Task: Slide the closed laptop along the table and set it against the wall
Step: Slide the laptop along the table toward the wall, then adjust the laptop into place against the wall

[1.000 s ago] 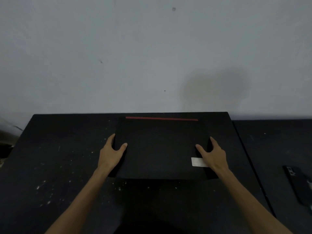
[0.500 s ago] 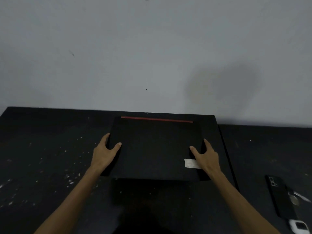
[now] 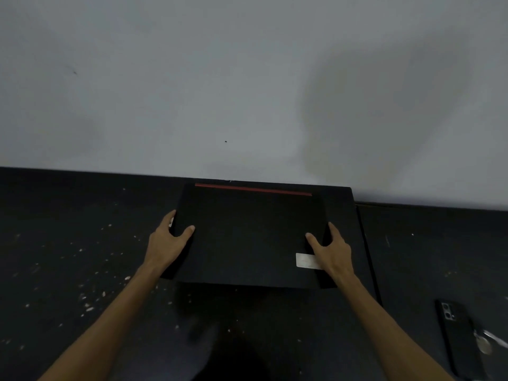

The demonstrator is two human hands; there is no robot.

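The closed laptop [image 3: 247,237] is black with a red strip along its far edge and a pale sticker near its front right corner. It lies flat on the black table [image 3: 68,257], its far edge close to the grey wall [image 3: 247,78]. My left hand [image 3: 167,240] grips its left side, thumb on the lid and fingers around the edge. My right hand [image 3: 332,251] grips its right side the same way, partly covering the sticker.
A dark phone [image 3: 459,339] lies face down on the adjoining table at the right, with a small metal object [image 3: 486,342] beside it. A seam [image 3: 368,248] divides the two tables. White specks dot the tabletop at the left.
The view has shifted so the laptop and table sit lower and further right in frame. Both hands keep the same hold on the laptop's sides. The phone has come further into view.
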